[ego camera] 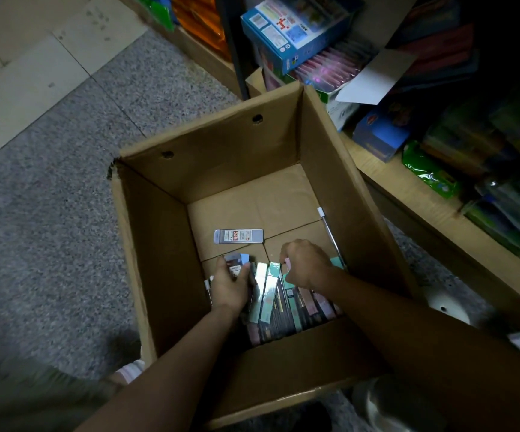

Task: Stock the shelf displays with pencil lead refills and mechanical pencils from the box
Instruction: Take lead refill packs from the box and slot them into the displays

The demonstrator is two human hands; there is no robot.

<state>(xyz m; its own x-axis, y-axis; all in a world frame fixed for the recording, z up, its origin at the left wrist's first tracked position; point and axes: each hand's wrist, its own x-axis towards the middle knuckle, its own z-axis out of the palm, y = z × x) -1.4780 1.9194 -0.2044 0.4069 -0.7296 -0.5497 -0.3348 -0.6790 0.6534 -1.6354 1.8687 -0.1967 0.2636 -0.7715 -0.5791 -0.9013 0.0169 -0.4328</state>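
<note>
1. Pencil packs (283,304), slim boxes in green, pink and dark tones, stand in a row at the near end of the cardboard box (165,254) on the floor (50,182).
2. One lead refill case (238,236) lies alone on the box bottom, apart from the row; a loose mechanical pencil (330,235) leans along the right wall.
3. Left hand (230,285) grips a few small packs at the row's left end, fingers curled round them.
4. Right hand (305,266) pinches the top of a pack in the row, fingers curled.
5. Step in hand, as I judge it: gathering stock for carrying.
6. Next move calls for lifting both handfuls clear of the box walls and turning to the shelf (424,198) at right.
</note>
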